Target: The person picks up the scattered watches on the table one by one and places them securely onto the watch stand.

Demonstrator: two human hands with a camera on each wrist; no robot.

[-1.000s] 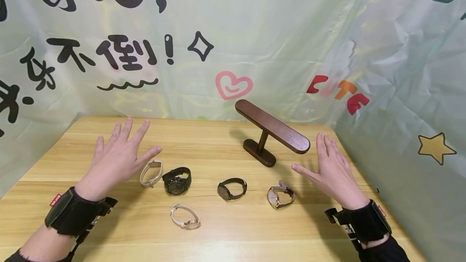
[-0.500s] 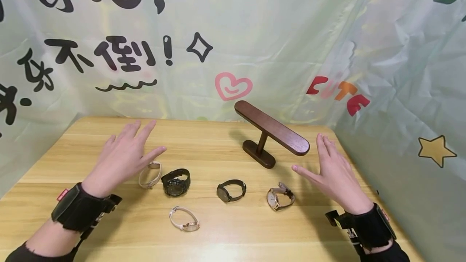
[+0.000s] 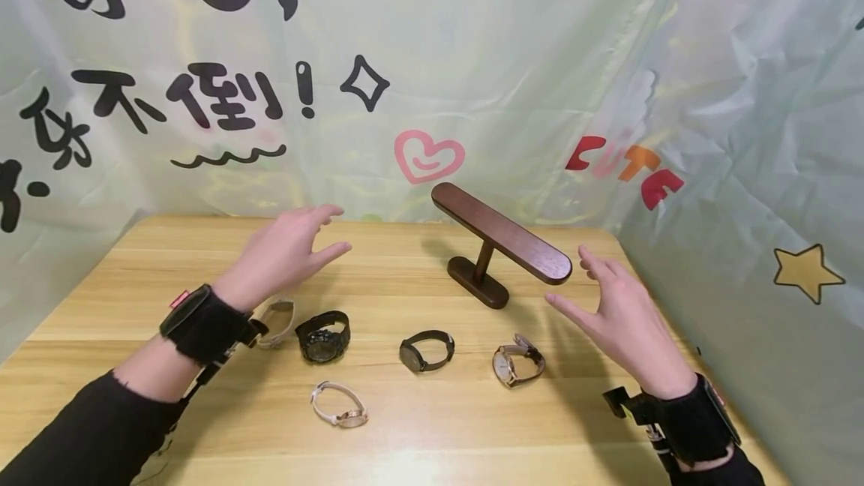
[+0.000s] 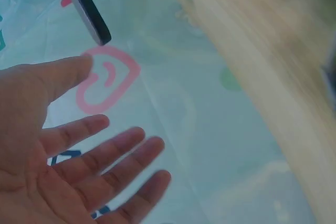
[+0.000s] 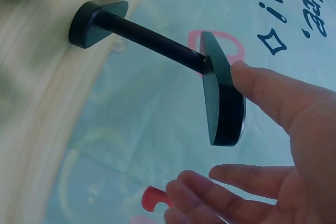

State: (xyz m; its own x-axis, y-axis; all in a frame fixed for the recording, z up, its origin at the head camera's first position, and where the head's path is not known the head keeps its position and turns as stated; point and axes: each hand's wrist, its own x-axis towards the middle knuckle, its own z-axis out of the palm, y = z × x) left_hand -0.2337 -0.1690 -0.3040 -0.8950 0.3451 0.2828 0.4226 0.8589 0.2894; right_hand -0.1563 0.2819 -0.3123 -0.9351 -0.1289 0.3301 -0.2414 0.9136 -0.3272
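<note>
My left hand [image 3: 286, 252] hangs in the air over the table's left half, thumb and fingers spread apart, holding nothing. Below it lie a pale-strapped watch [image 3: 278, 323], partly hidden by the wrist, and a chunky black watch [image 3: 323, 337]. My right hand [image 3: 624, 313] is raised just right of a dark wooden T-shaped stand [image 3: 502, 233]. In the right wrist view its fingers and thumb are parted near the end of the stand's bar [image 5: 226, 98], with nothing gripped. A brown-strapped watch [image 3: 517, 361] lies left of this hand.
A slim black watch [image 3: 427, 352] lies mid-table, and a white-strapped watch [image 3: 340, 404] sits nearer the front. The wooden table [image 3: 432, 441] ends at a printed cloth backdrop [image 3: 513, 58] behind and to the right.
My left hand has moved right, towards the stand, and turned sideways. My right hand's fingers have bent slightly while it stays near the stand. The watches and stand lie as before.
</note>
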